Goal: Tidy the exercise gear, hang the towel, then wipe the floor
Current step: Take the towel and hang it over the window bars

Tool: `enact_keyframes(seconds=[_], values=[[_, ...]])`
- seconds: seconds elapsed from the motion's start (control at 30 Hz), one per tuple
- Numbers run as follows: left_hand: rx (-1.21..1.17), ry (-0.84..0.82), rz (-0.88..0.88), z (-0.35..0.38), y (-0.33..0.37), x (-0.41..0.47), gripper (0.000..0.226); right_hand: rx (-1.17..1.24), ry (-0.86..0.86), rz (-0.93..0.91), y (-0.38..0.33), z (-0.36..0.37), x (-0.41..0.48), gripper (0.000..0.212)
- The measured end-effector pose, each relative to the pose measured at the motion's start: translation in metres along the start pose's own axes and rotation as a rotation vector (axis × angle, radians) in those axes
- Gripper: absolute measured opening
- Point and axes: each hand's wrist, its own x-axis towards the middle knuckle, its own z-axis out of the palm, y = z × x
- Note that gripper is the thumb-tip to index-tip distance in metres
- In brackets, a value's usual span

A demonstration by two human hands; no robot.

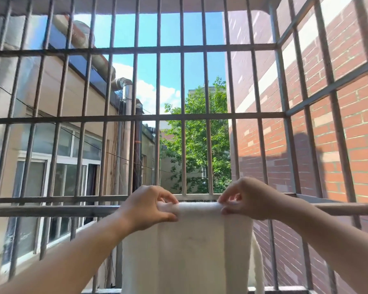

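Observation:
A white towel (198, 247) hangs folded over a horizontal metal rail (51, 210) in front of me, its front half falling straight down to the bottom of the view. My left hand (146, 206) pinches the towel's top fold at its left end, thumb below and fingers above the rail. At the right end of the fold, my right hand (245, 198) pinches the towel the same way. Both hands sit on the rail, about a towel's width apart.
A cage of grey metal bars (183, 115) encloses the space ahead and to the right, just behind the rail. Beyond it are a beige building with windows (57, 172), a red brick wall (348, 145) and a green tree (198, 145).

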Motion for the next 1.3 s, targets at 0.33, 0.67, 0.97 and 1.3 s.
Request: enact_keyframes(seconds=[0.33,0.67,0.97,1.3], values=[[-0.176,0.107,-0.053,-0.007,-0.01,0.017,0.007,0.085,0.168,0.018,0.015,-0.008,0.003,0.007],[-0.079,-0.112,-0.154,-0.017,-0.022,0.038,0.006,0.133,0.076,0.125,0.068,-0.036,-0.023,0.014],[-0.086,-0.029,-0.056,-0.009,-0.016,0.005,0.008,0.169,0.016,0.059,0.015,-0.01,0.002,0.02],[-0.109,0.122,-0.072,-0.012,-0.019,-0.014,0.006,0.167,0.003,0.108,0.027,-0.006,-0.011,0.022]])
